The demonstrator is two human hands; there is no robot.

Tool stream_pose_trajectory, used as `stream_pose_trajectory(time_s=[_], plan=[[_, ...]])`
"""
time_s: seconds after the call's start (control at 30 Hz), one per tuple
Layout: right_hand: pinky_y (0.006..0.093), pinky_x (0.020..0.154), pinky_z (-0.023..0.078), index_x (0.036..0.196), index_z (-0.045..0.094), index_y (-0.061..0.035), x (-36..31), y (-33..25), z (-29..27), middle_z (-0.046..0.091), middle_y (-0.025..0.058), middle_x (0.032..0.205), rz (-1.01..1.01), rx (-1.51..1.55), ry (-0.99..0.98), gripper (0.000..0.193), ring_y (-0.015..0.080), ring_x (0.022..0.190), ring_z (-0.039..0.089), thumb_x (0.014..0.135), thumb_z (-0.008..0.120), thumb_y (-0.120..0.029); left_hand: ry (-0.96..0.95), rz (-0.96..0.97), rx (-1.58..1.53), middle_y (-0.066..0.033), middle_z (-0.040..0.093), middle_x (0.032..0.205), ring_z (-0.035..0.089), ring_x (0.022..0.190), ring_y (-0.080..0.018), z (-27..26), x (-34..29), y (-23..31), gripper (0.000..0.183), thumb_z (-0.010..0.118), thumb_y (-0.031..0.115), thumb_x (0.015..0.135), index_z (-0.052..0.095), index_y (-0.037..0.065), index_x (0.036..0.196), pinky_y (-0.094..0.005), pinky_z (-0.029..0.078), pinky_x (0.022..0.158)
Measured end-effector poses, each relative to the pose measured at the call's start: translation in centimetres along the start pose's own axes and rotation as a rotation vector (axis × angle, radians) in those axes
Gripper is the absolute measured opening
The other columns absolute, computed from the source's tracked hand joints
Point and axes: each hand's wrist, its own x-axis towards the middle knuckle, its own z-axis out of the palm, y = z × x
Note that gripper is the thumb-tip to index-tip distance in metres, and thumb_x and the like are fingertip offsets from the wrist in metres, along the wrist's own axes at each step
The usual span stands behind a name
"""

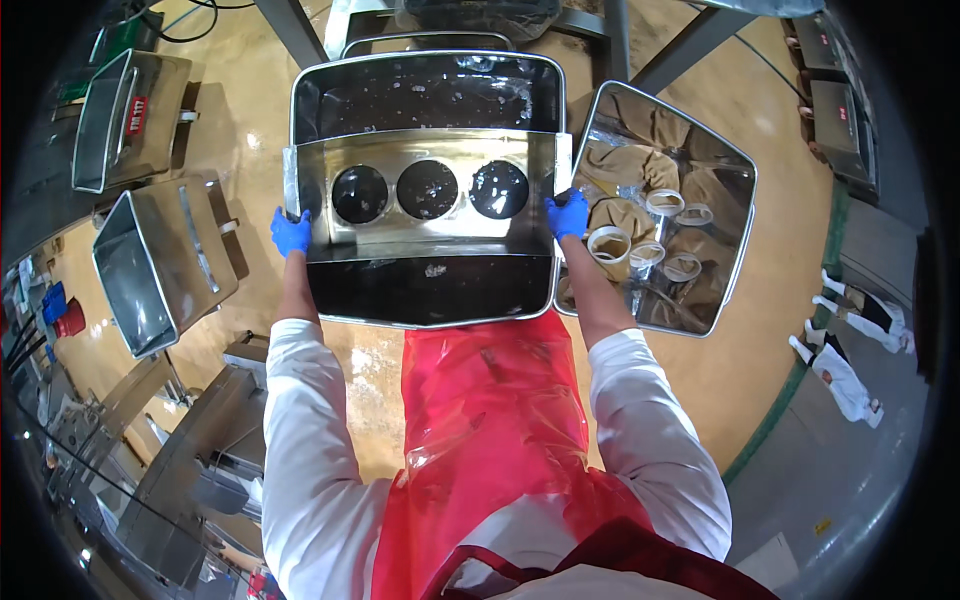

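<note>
red apron (495, 385): glossy, wrinkled
left hand (291, 233): fingers clasping three-holed panel (428, 234), left end
right hand (568, 215): clasping its right end
steel tub (345, 288): beneath

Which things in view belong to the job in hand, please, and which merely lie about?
Apparently in use: left hand, right hand, three-holed metal tray they hold, tub beneath.
Seemingly just nearby: right-side tub, brown bags inside, metal bins at left.

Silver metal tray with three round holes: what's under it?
A large rectangular metal tub, dark inside with pale bits, shows beyond the tray's near and far edges and through its holes. The rest is covered.
</note>
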Motion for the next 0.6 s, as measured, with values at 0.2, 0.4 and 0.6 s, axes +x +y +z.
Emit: stream_pose_trajectory(time_s=[0.2,0.4,0.6], plan=[[0.0413,0.077,0.054,0.100,0.062,-0.0026,5.2,7.0,3.4,0.072,0.0106,0.088,0.129,0.196,-0.066,0.040,0.0242,0.080,0.067,0.076,0.087,-0.022,-0.123,-0.028,-0.322,-0.0229,0.070,0.117,0.069,0.107,-0.0360,7.0,5.6,-2.4,0.064,0.090,0.026,0.074,0.062,0.001,0.126,-0.0469,0.053,0.093],[0.0351,0.066,0.051,0.101,0.070,-0.0013,0.9,2.5,1.5,0.070,0.0064,0.085,0.312,0.483,0.000,0.029,0.0150,0.073,0.061,0.073,0.076,-0.006,-0.066,-0.093,-0.325,-0.0188,0.075,0.093,0.072,0.082,-0.0309,5.4,7.1,-4.2,0.044,0.089,0.026,0.074,0.072,0.000,0.104,-0.0453,0.055,0.078],[0.0347,0.063,0.050,0.097,0.072,-0.0004,-3.8,-0.7,-2.7,0.070,0.0067,0.078,0.295,0.517,0.127,0.024,0.0141,0.068,0.061,0.073,0.071,-0.005,-0.159,-0.099,-0.281,-0.0173,0.075,0.089,0.069,0.077,-0.0256,-1.6,4.5,-5.2,0.043,0.085,0.034,0.077,0.072,0.000,0.100,-0.0431,0.053,0.075]])
